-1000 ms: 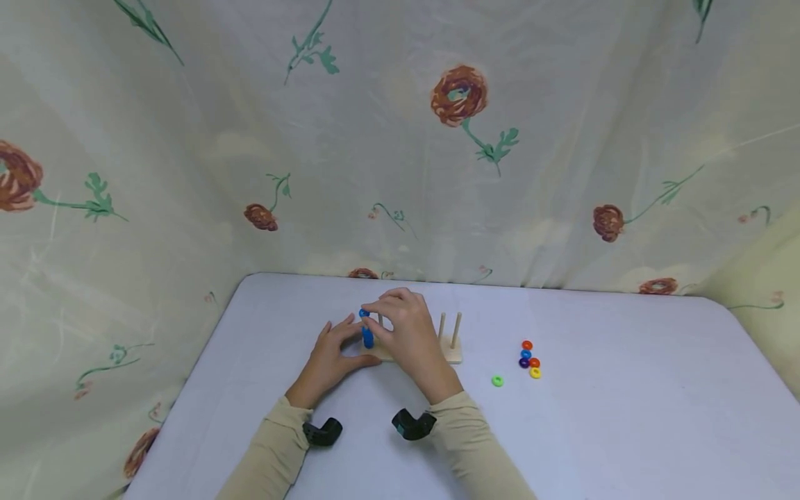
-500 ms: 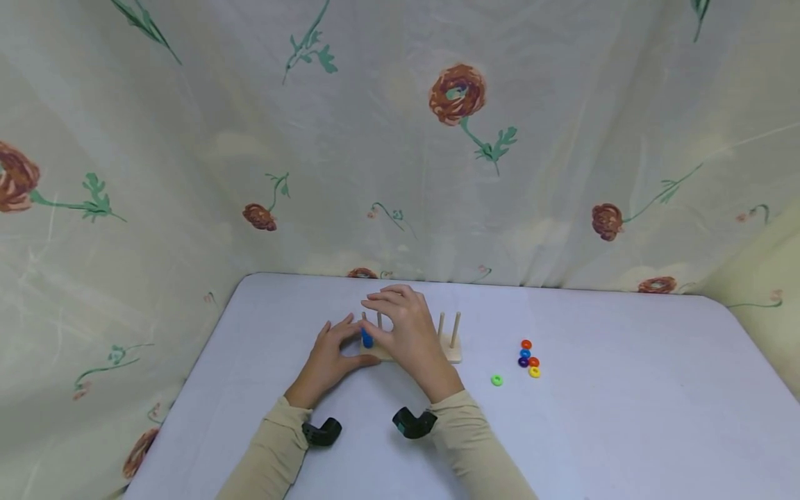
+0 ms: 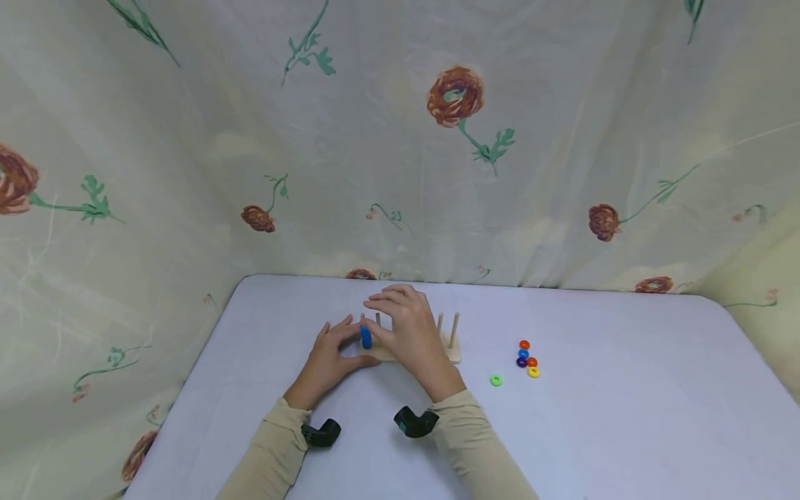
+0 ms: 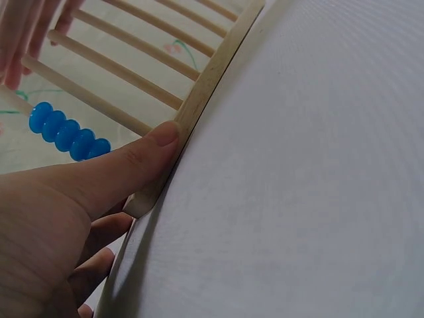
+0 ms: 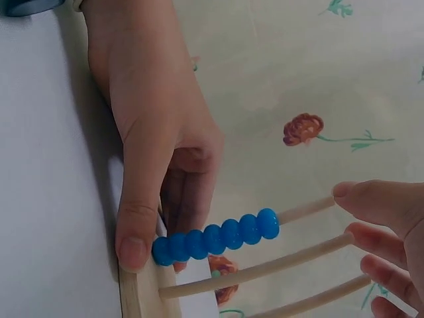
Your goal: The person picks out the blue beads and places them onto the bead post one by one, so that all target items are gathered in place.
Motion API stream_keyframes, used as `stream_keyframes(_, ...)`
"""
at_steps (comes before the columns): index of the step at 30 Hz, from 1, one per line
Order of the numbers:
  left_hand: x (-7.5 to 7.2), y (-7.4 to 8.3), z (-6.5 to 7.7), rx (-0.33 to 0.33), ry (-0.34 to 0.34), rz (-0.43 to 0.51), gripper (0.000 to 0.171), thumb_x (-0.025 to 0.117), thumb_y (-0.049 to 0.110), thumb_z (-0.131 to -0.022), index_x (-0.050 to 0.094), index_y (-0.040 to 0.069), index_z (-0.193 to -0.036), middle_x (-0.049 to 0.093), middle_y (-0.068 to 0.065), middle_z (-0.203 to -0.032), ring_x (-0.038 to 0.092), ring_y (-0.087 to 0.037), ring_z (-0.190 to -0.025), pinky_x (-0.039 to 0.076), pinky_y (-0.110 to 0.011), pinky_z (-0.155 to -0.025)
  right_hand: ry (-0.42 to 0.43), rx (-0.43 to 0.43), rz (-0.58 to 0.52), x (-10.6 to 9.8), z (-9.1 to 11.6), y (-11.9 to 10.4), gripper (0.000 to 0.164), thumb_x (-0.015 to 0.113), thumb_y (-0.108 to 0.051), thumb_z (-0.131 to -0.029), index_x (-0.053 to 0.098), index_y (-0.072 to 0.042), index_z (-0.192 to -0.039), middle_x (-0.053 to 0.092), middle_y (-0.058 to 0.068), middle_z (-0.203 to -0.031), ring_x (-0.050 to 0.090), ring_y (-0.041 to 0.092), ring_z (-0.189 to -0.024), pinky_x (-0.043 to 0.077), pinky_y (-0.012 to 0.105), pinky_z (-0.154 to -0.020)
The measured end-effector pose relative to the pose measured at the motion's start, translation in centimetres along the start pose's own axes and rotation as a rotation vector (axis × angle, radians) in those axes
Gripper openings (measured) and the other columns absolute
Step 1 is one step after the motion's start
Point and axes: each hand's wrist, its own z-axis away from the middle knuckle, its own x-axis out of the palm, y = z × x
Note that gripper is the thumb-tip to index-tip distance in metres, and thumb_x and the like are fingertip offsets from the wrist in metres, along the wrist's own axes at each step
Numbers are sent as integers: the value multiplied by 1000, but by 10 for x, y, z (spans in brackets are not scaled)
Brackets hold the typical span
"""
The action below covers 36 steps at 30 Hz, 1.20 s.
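A wooden peg stand (image 3: 454,354) with a row of upright pegs stands on the table. Several blue rings (image 5: 215,238) are stacked on its leftmost peg, and the peg's upper part shows bare above them. My left hand (image 3: 331,361) grips the left end of the wooden base (image 4: 222,63), thumb on the front edge and fingers behind it. Beside the peg tops is my right hand (image 3: 409,333), fingers spread from the thumb and nothing between them. In the right wrist view its thumb (image 5: 351,191) is right at the tip of the ringed peg. The right hand hides the middle pegs in the head view.
Right of the stand lie loose rings: a green ring (image 3: 496,380), a yellow ring (image 3: 533,372), a purple ring (image 3: 521,362), a blue ring (image 3: 523,353) and two orange-red ones. A flowered curtain (image 3: 500,229) hangs behind the table (image 3: 625,403).
One second ago my right fingers pinched a blue ring at the peg's top. They have let go, and the ring has slid down onto the stack. My left hand has stayed in place.
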Motion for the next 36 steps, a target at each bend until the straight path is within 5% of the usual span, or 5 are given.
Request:
stream_keyframes(16, 3, -2, -1, -12, 16, -8, 68, 91, 36, -76, 69, 9, -134, 59, -13, -150, 41, -33, -152, 14, -65, -130, 26, 118, 0, -41, 12, 38, 27, 87, -20, -85, 81, -12, -110, 78, 4, -114, 62, 26, -119, 50, 50, -102)
stream_keyframes(36, 3, 0, -1, -32, 10, 12, 68, 91, 35, -76, 68, 8, -135, 58, -14, -151, 40, -33, -153, 13, -63, -131, 51, 188, 72, -104, 51, 98, 26, 87, -11, -83, 80, -7, -108, 78, 12, -114, 61, 33, -118, 46, 59, -100)
